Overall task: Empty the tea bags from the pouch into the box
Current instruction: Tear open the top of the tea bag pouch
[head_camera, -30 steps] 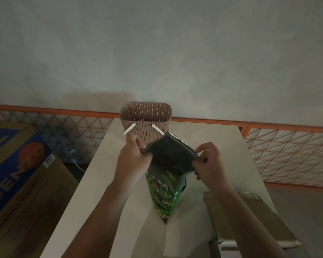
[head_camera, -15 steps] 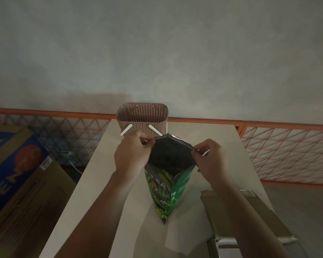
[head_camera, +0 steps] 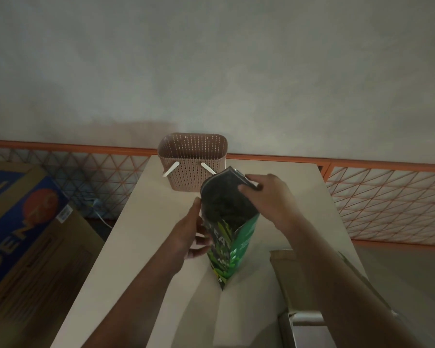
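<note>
Head camera, looking forward-down, close over table [head_camera: 161, 247], wall beyond.

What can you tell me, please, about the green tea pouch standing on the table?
The tea pouch is a glossy stand-up bag printed with green leaves and pale lettering, its lining dark. It stands upright on the pale table, its mouth pulled wide open towards the camera; the contents are too dark to make out. The left hand holds its side, and the right hand grips the far rim, thumb inside the mouth. A perforated pink basket stands just behind it.
</note>
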Demonstrator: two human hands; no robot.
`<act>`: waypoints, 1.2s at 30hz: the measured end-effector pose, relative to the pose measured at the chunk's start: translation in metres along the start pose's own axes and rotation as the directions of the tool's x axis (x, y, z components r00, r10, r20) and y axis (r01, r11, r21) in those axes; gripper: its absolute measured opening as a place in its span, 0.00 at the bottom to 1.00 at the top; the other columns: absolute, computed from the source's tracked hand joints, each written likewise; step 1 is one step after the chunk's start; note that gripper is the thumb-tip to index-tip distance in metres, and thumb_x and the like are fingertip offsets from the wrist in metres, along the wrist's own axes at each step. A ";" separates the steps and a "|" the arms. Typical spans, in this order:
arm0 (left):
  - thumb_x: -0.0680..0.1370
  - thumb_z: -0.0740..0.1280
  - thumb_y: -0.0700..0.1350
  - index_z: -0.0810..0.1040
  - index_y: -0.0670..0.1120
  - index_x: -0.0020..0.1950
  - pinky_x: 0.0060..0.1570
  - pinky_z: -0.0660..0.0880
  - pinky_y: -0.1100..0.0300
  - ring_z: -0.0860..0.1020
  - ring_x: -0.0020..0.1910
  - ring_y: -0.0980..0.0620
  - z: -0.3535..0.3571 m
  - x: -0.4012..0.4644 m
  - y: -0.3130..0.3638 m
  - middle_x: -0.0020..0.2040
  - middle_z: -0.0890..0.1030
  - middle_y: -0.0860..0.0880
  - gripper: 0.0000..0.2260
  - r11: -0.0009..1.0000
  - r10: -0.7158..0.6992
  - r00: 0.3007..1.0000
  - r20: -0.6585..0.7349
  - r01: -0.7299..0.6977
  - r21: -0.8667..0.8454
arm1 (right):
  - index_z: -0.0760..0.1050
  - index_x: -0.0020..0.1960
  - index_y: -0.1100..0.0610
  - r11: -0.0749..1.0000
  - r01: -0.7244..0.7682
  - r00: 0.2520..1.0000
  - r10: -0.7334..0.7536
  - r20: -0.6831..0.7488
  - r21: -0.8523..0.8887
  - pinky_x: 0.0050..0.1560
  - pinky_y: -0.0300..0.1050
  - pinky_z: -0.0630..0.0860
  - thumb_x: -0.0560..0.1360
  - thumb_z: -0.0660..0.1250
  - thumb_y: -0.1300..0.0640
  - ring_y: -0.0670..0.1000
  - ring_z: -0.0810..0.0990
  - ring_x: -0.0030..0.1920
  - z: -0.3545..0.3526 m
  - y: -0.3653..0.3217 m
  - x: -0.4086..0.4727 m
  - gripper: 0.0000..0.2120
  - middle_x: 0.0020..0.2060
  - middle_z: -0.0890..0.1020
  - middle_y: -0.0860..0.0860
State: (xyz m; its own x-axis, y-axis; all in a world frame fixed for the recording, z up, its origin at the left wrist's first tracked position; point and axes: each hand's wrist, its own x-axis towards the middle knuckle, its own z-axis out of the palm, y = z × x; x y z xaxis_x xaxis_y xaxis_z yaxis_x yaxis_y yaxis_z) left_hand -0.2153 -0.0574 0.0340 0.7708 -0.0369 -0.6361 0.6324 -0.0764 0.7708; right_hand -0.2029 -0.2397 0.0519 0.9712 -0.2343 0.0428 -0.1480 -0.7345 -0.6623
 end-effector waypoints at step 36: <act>0.78 0.66 0.56 0.83 0.45 0.62 0.58 0.79 0.48 0.82 0.58 0.43 0.041 0.027 -0.114 0.62 0.82 0.44 0.19 0.747 0.348 0.756 0.554 0.133 -0.651 | 0.80 0.62 0.58 0.788 0.542 0.833 -0.457 -0.312 0.294 0.52 0.37 0.76 0.79 0.66 0.58 0.47 0.80 0.52 0.052 0.066 -0.079 0.13 0.52 0.82 0.51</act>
State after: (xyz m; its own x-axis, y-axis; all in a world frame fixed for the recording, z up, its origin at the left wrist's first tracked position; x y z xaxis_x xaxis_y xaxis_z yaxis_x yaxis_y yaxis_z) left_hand -0.2702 -0.0907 -0.0726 0.7605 -0.6063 -0.2325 0.6253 0.5870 0.5143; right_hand -0.2800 -0.2363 -0.0338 0.8185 -0.0587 0.5715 0.4642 -0.5184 -0.7182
